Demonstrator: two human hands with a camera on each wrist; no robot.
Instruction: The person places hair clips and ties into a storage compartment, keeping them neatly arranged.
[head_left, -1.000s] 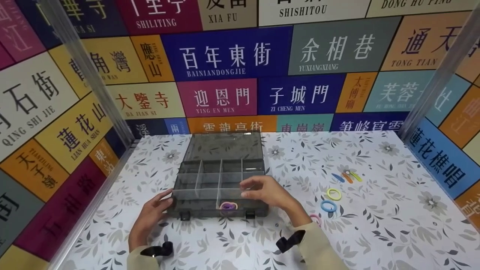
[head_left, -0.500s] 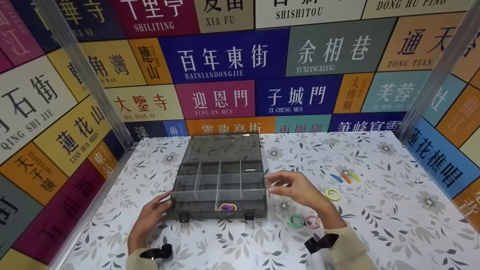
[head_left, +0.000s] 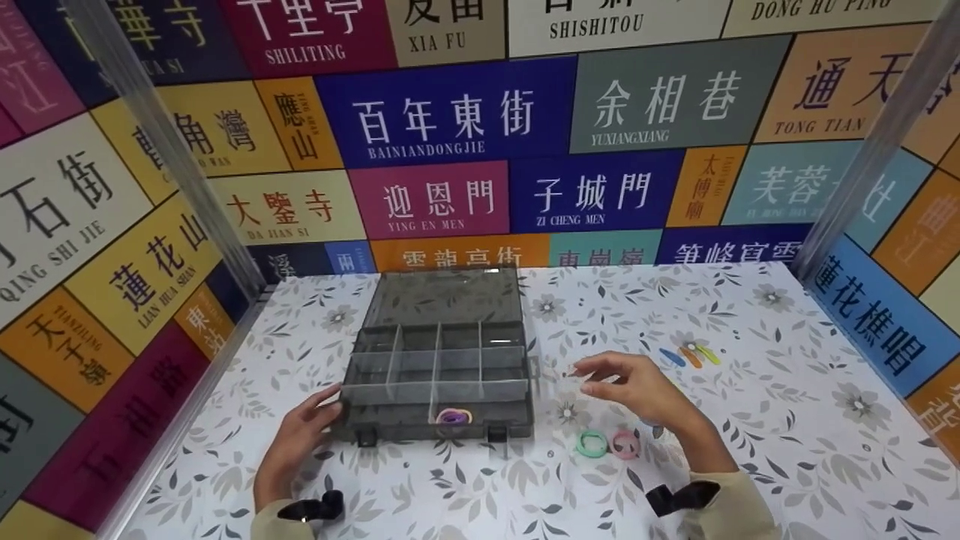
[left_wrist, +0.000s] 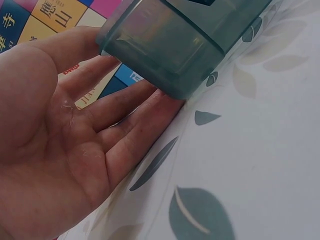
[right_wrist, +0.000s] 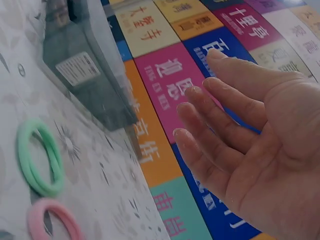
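Left hand [head_left: 296, 442] rests straight-fingered against the corner of the smoky grey plastic compartment box [head_left: 439, 367]; right hand [head_left: 637, 390] hovers relaxed, empty, above green [head_left: 592, 442] and pink hair rings [head_left: 624, 444] on the floral-patterned surface [head_left: 750, 450], colourful sign-covered walls [head_left: 450, 112] beyond.

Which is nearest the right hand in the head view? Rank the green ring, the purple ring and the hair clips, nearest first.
From the right hand:
1. Green ring, on the table just below the hand.
2. Hair clips, on the table up and to the right, a little farther.
3. Purple ring, in the box's front compartment, far to the left.
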